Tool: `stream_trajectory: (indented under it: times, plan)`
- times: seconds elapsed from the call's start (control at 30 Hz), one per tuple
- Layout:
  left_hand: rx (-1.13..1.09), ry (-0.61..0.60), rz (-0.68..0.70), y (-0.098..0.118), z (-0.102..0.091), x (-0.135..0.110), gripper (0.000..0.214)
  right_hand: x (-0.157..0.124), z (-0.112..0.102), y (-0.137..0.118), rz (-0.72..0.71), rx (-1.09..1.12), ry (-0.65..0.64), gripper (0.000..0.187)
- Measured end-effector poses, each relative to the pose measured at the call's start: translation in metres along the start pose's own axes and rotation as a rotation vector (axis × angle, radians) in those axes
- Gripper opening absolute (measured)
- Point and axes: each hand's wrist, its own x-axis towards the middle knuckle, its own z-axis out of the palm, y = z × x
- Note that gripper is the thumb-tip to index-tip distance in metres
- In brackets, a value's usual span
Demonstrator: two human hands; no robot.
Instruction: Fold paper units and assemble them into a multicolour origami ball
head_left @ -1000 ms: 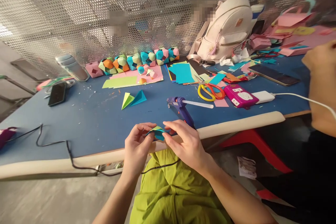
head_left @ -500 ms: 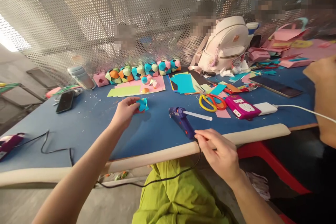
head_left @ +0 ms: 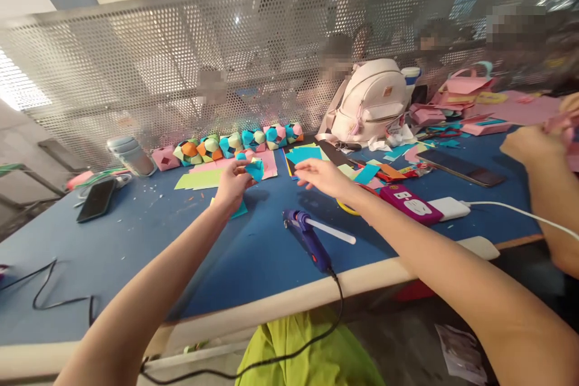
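My left hand [head_left: 233,184] pinches a folded blue paper piece [head_left: 256,169] above the table. Behind the wrist, another bit of blue paper [head_left: 240,210] shows in part; whether it lies on the table I cannot tell. My right hand [head_left: 323,175] is stretched forward with fingers apart, just in front of a stack of blue sheets [head_left: 304,153], and nothing shows in it. Between my forearms a purple glue gun [head_left: 312,244] lies on the table, a white glue stick [head_left: 332,231] poking out of its back.
A row of folded paper balls [head_left: 210,148] stands along the mesh screen. Green paper sheets [head_left: 199,179], a backpack [head_left: 371,102], a magenta power strip [head_left: 409,204], phones and scissors partly under my right forearm surround the work area. Another person's hand [head_left: 527,145] is at right.
My right hand has left the glue gun's cord end and reached forward to the blue sheets. My left hand, still holding blue paper, has shifted slightly right. The camera view has tilted up.
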Motion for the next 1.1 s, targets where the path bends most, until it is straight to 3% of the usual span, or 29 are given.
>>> stream_trajectory:
  times: [0.1,0.27,0.47,0.57,0.77,0.93,1.1]
  plan:
    - [0.067,-0.023,0.082,-0.008,0.012,0.0,0.031,0.025,0.023,-0.002,0.059,0.104,-0.084,0.012]
    - [0.179,-0.079,0.171,-0.021,0.02,-0.004,0.03,0.04,0.043,0.01,0.079,0.206,-0.144,0.023]
    - [0.281,-0.173,0.204,-0.023,0.014,0.0,0.039,0.042,0.041,0.028,0.141,0.314,-0.117,0.017]
    - [0.559,-0.066,0.256,-0.019,0.0,0.02,0.029,0.042,0.036,0.031,0.211,0.387,-0.112,0.019]
    - [0.814,0.042,0.137,-0.026,-0.032,0.071,0.033,0.046,0.03,0.033,0.336,0.512,-0.111,0.016]
    - [0.996,-0.074,-0.016,-0.034,-0.037,0.089,0.034,0.044,0.028,0.036,0.331,0.494,-0.109,0.013]
    - [1.165,-0.228,-0.047,-0.034,-0.028,0.092,0.024,0.043,0.023,0.039,0.167,0.374,-0.047,0.023]
